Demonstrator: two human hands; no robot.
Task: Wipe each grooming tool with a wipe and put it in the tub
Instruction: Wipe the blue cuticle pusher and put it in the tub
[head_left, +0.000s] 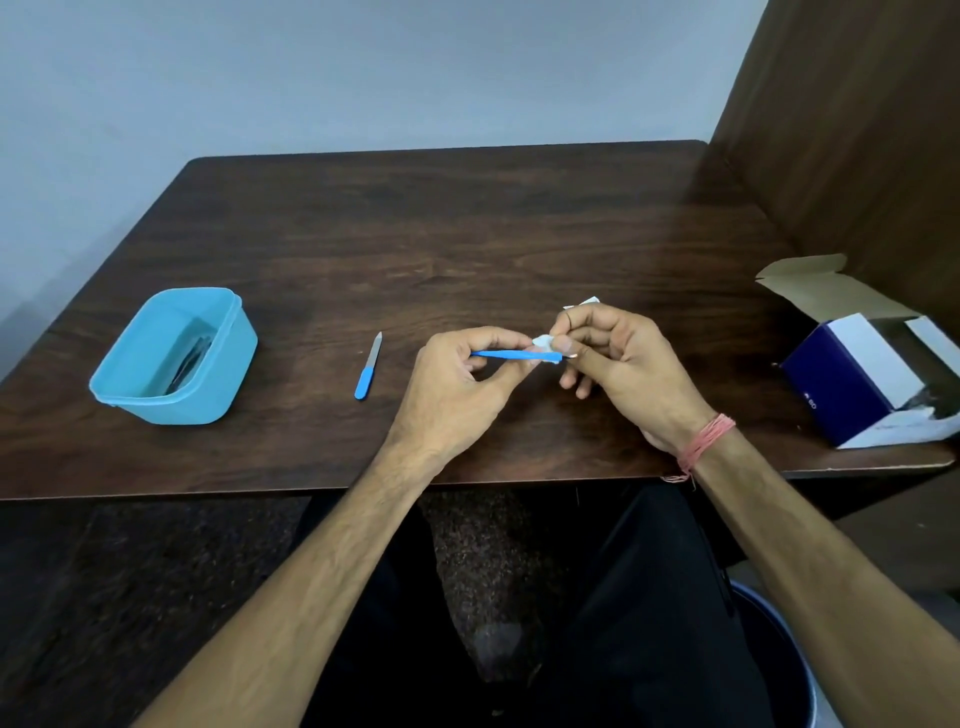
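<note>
My left hand (457, 384) pinches a thin blue grooming tool (511, 355) and holds it level above the table. My right hand (618, 358) pinches a small white wipe (544, 343) around the tool's right end. A nail file with a blue handle (368, 368) lies on the table to the left of my hands. The light-blue tub (228, 343) stands at the left, with dark metal tools lying inside it.
An open blue-and-white cardboard box (862, 374) sits at the table's right edge, beside a brown wooden partition (857, 130). A bit of white paper (589, 300) peeks out behind my right hand. A dark bin (779, 665) stands on the floor at lower right.
</note>
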